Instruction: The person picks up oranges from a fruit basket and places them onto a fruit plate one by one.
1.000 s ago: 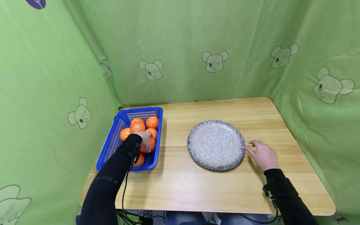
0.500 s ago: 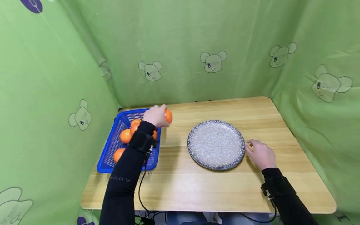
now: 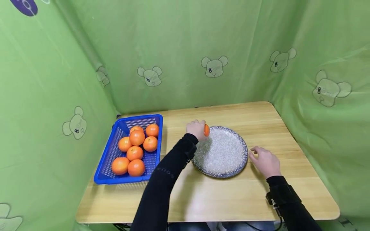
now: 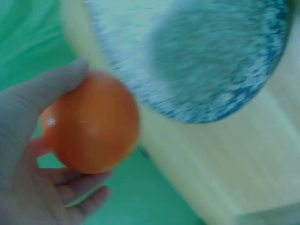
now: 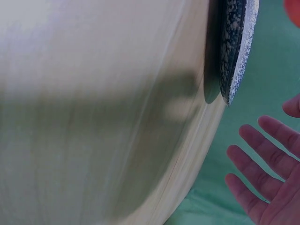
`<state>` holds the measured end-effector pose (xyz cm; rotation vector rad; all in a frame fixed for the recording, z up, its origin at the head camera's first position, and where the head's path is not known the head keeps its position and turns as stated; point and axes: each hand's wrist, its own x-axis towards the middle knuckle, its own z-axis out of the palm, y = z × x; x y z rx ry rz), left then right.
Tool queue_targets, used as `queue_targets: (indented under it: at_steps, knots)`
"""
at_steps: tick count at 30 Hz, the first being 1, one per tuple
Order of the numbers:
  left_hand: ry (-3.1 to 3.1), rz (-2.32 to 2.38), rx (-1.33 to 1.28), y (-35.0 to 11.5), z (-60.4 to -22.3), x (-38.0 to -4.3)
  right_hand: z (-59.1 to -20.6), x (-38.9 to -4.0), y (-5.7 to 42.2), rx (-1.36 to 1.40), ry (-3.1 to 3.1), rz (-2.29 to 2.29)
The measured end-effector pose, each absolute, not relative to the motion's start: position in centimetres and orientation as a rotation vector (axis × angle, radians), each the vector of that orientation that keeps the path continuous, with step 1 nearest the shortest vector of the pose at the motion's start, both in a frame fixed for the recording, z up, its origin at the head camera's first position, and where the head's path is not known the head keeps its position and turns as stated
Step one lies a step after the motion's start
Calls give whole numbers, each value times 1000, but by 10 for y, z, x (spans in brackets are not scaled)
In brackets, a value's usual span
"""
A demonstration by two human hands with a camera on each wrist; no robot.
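Note:
My left hand (image 3: 197,129) grips an orange (image 4: 93,123) between thumb and curled fingers, above the left edge of the round speckled plate (image 3: 224,154). In the head view only a sliver of this fruit shows past the knuckles. Its shadow and the arm's darken the plate's left part. Just off the plate's right rim hovers my right hand (image 3: 265,161), holding nothing. The right wrist view shows its fingers (image 5: 262,159) spread and loosely bent, with the plate's dark rim (image 5: 233,51) beyond them.
A blue plastic basket (image 3: 99,170) with several oranges (image 3: 136,168) piled inside stands on the left of the wooden table (image 3: 219,202). Green curtain (image 3: 185,38) hangs close behind and at both sides. A cable trails from the right wrist over the table's front edge.
My left hand has lifted an orange out of the blue basket and carried it right to the plate's left edge. The right hand stays beside the plate.

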<state>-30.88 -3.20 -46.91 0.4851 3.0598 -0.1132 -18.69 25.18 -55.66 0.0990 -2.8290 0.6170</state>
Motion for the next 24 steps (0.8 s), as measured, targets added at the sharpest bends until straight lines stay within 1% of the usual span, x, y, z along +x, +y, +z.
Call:
queue_targets:
  at_steps: [8, 14, 18, 24]
  knots:
    - [3222, -187, 498, -22, -531, -312, -561, -184, 255, 69, -2835, 608]
    - [3330, -161, 475, -24, -560, -303, -561, -181, 258, 79, -2824, 595]
    - [3287, -98, 395, -23, -557, -303, -560, -180, 259, 81, -2807, 594]
    - [3107, -43, 344, -21, -523, -313, -560, -179, 261, 64, -2797, 592]
